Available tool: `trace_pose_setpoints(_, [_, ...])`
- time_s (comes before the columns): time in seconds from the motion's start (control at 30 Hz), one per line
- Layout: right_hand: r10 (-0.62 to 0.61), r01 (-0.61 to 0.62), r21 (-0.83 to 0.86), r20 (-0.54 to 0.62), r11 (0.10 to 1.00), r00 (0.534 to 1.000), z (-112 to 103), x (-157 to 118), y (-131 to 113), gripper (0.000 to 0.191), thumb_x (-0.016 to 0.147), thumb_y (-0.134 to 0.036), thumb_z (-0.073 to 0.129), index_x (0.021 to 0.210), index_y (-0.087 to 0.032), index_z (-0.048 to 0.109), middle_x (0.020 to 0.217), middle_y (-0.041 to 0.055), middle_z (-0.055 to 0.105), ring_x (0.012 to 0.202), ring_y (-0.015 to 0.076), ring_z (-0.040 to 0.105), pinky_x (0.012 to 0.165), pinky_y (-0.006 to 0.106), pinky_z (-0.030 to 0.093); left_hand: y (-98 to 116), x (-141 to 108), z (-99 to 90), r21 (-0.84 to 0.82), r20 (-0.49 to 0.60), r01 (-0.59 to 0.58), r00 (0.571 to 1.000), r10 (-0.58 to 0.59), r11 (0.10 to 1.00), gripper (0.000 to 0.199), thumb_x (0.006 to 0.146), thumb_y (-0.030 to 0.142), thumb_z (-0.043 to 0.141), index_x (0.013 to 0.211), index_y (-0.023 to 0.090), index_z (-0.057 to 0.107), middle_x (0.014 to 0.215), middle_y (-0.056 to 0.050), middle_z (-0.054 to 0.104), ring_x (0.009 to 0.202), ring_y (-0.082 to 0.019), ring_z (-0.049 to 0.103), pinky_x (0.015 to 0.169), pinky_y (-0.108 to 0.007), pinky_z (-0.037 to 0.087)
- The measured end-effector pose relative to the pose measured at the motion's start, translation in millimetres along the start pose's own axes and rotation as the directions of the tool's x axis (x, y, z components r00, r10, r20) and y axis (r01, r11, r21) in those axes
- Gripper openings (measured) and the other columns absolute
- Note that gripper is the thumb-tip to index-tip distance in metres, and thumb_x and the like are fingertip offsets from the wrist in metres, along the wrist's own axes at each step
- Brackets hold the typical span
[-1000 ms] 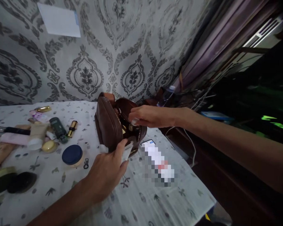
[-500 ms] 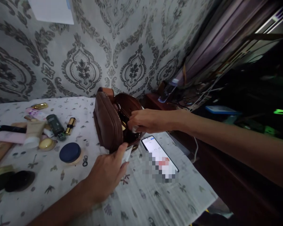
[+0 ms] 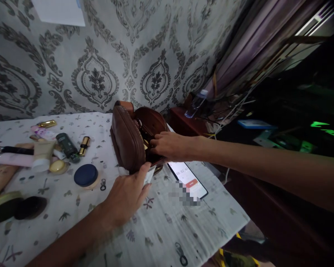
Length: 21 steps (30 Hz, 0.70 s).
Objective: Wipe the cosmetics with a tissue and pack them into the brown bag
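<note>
A brown leather bag [image 3: 126, 139] stands unzipped on the cloth-covered table, its flap leaning back toward the wall. My right hand [image 3: 167, 145] reaches into the opening from the right with fingers curled; their tips, and whatever they hold, are hidden inside. Something gold-coloured shows in the bag near those fingers. At the bag's front lower edge, my left hand [image 3: 128, 196] is closed on a thin white tissue [image 3: 149, 175], its index finger touching the bag. Right of the bag, a phone [image 3: 187, 180] lies face up with a running timer on its lit screen.
Left on the table are a navy-lidded round compact [image 3: 86, 175], a dark green bottle [image 3: 67, 147], a gold lipstick [image 3: 84, 146], a cream tube [image 3: 43, 154] and a black round case [image 3: 30, 207]. A clear plastic bottle [image 3: 196, 104] stands beyond the table's right side, near cables.
My right hand has shifted slightly and its fingertips are now less visible inside the bag. My left hand keeps its hold at the bag's edge. The view has shifted a little.
</note>
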State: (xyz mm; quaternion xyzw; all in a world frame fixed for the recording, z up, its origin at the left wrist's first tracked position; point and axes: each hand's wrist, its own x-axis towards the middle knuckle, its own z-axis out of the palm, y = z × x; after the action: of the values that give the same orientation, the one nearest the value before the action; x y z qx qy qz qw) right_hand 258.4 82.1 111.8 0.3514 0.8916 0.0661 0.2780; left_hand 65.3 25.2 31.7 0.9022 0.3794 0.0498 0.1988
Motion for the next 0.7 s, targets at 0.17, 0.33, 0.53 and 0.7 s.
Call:
trace_pose_setpoints(0.17, [0.054,-0.057,-0.062,-0.046,0.996,0.997,11.3,-2.1,-4.6,0.025,0.089,-0.032,0.067,0.104,-0.013,0.071,0.101,0.0138,0.067,0.096,0.0263,0.059,0.079,0.036,0.036,0.0,1.0,-4.5,0.046,0.05,0.024,0.998,-0.026,0.999,0.05,0.1,0.027,0.038,0.148,0.02,0.028,0.103,-0.009,0.076,0.089,-0.027,0.074,0.075,-0.037,0.055])
trace_pose_setpoints(0.33, [0.048,-0.056,-0.076,-0.097,0.996,0.994,18.2,-1.6,-3.0,0.031,0.089,-0.041,0.067,0.102,-0.013,0.072,0.097,0.0142,0.067,0.095,0.0256,0.056,0.078,0.035,0.033,-3.7,0.6,-2.4,0.029,0.026,0.005,1.0,-0.005,1.0,0.05,0.1,0.025,0.038,0.149,0.022,0.027,0.112,-0.008,0.074,0.093,-0.027,0.074,0.078,-0.038,0.055])
trace_pose_setpoints(0.53, [0.076,-0.083,-0.115,-0.062,0.99,0.995,16.7,-1.0,-7.0,0.033,0.091,-0.043,0.064,0.101,-0.012,0.072,0.093,0.0152,0.068,0.094,0.0269,0.056,0.075,0.035,0.031,-5.8,-0.7,-0.4,0.054,0.002,-0.003,1.0,0.003,0.999,0.05,0.1,0.024,0.04,0.148,0.021,0.03,0.111,-0.009,0.075,0.091,-0.026,0.074,0.076,-0.037,0.056])
trace_pose_setpoints(0.7, [0.024,-0.038,-0.122,-0.114,0.992,0.993,19.7,2.9,-8.6,0.029,0.093,-0.039,0.061,0.106,-0.015,0.07,0.098,0.0126,0.067,0.095,0.0253,0.055,0.075,0.035,0.03,-6.5,-1.5,-0.2,0.051,-0.014,-0.015,1.0,0.016,0.999,0.051,0.099,0.023,0.043,0.148,0.021,0.03,0.108,-0.009,0.075,0.089,-0.026,0.074,0.074,-0.036,0.055])
